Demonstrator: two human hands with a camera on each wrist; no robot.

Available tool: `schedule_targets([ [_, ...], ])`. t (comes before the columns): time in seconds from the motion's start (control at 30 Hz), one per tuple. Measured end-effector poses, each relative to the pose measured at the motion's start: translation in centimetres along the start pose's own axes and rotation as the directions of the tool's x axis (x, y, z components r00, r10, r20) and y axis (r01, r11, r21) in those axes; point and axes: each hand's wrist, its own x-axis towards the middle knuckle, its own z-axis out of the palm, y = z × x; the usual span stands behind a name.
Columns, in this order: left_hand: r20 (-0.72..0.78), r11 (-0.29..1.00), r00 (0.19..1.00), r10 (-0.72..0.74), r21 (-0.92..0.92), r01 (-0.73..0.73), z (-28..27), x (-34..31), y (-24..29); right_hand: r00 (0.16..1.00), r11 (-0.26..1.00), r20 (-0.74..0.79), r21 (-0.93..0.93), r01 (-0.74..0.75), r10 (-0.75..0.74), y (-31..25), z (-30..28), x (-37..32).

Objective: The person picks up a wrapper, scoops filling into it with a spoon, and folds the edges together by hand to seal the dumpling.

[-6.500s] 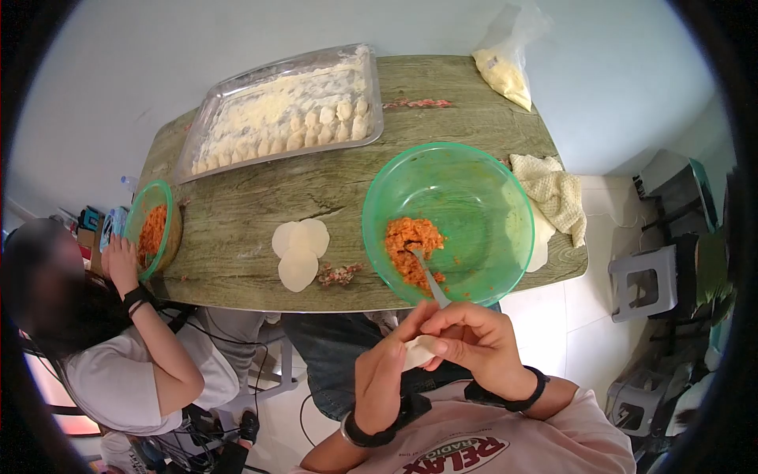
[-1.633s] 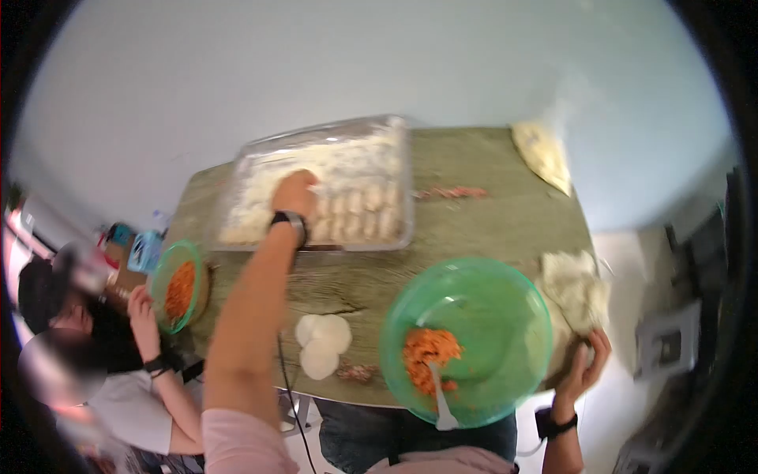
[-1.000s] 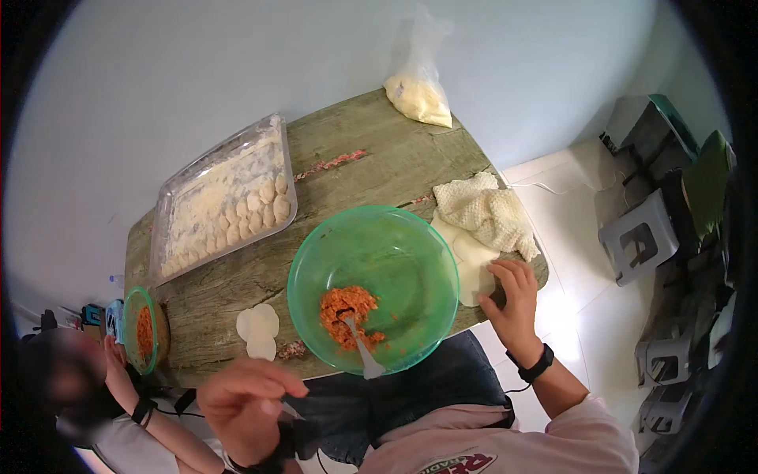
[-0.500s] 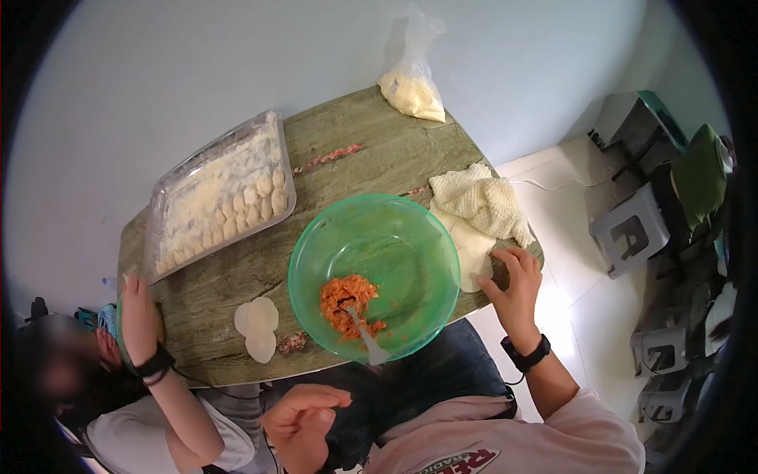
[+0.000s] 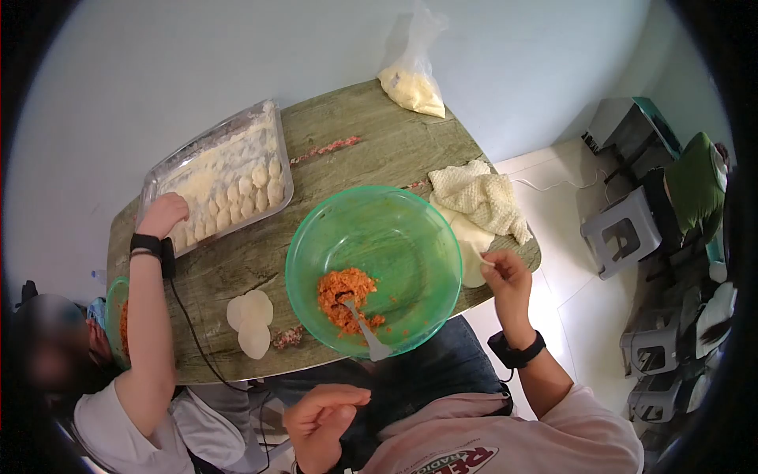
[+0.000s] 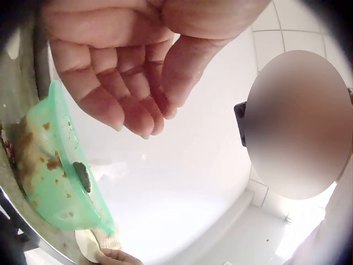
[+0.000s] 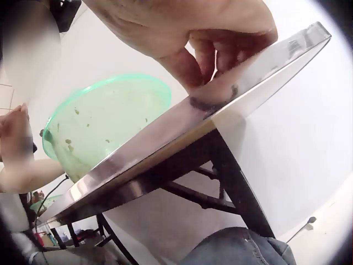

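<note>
In the head view my right hand (image 5: 511,286) pinches the edge of a round dumpling wrapper (image 5: 481,257), lifting it from the wrappers (image 5: 466,235) at the table's right side. Those wrappers lie partly under a cream towel (image 5: 483,195). My left hand (image 5: 322,423) hovers in front of the table with loosely bent fingers and nothing in them; the left wrist view shows its palm and fingertips. Between the hands stands a green bowl (image 5: 410,261), holding orange filling (image 5: 347,286) and a spoon (image 5: 369,336). In the right wrist view the table edge hides the pinched wrapper.
Three overlapping wrappers (image 5: 251,316) lie left of the bowl. Behind them is a metal tray (image 5: 287,178) of floured dumplings (image 5: 237,201), where another person's hand (image 5: 164,215) reaches in. A second bowl (image 5: 116,324) sits far left, and a flour bag (image 5: 414,87) at the back.
My left hand came back from the tray to the table's front. My right hand went from resting at the wrappers to pinching one up. The other person's hand moved to the tray.
</note>
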Motion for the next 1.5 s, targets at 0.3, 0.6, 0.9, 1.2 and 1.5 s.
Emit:
schedule_targets([
  [0.3,-0.024,0.906,0.981,-0.191,-0.388,0.167,-0.1,-1.0,-0.8,0.979,0.768,0.176,0.612,-0.189,0.101,-9.5,-0.6,-0.6],
  [0.6,-0.023,0.672,0.93,-0.367,-0.698,0.248,3.5,1.3,-0.1,0.755,0.879,0.63,0.448,-0.165,-0.179,-13.7,1.7,-3.6],
  [0.9,-0.05,0.63,0.939,-0.339,-0.754,0.187,2.0,1.0,-1.2,0.386,0.758,0.845,0.034,0.652,-0.37,-12.2,3.9,-3.7],
  [1.2,-0.037,0.572,0.935,-0.352,-0.8,0.184,0.7,0.3,-2.3,0.358,0.666,0.817,0.042,0.745,-0.452,-10.5,6.2,-4.4],
  [1.5,0.011,0.506,0.936,-0.352,-0.839,0.2,0.3,0.4,-3.1,0.551,0.794,0.696,0.044,0.607,-0.46,-10.3,8.2,-2.2],
])
